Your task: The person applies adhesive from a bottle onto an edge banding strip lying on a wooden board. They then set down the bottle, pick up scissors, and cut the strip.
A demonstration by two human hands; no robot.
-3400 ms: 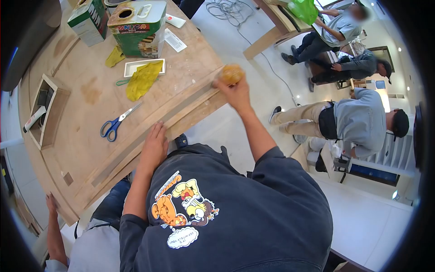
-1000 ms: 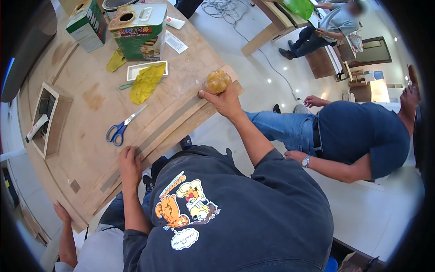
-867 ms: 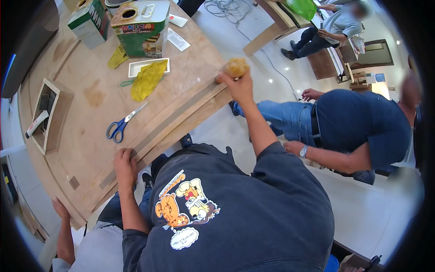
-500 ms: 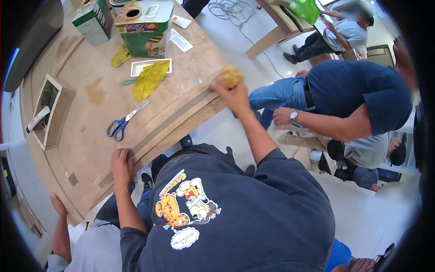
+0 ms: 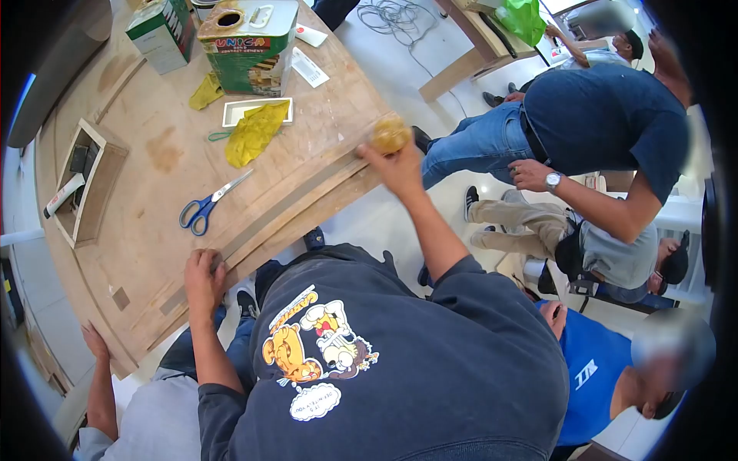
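Observation:
My right hand (image 5: 400, 165) is closed around a round amber-yellow object (image 5: 390, 135) at the table's right edge; its exact kind is unclear. Under and beside that hand runs a long wooden strip (image 5: 346, 175) with a grey band (image 5: 292, 194), along the near edge of the wooden table (image 5: 307, 123). My left hand (image 5: 204, 278) rests further left on the same strip, fingers curled over it. Blue-handled scissors (image 5: 201, 211) lie just beyond my left hand. A yellow cloth (image 5: 257, 134) hangs over a small white tray (image 5: 231, 114) further back.
A contact cement can (image 5: 250, 61) and a green-white can (image 5: 161, 38) stand at the back. A wooden box frame (image 5: 96, 184) holds a tube (image 5: 65, 196). A co-worker's hand (image 5: 96, 342) touches the left table edge. People stand to the right; a cable (image 5: 400, 23) lies on the floor.
My right hand stays near the same spot with the amber object, shifted very slightly. The co-worker in jeans has shifted, and a person in a blue shirt has come into view at lower right.

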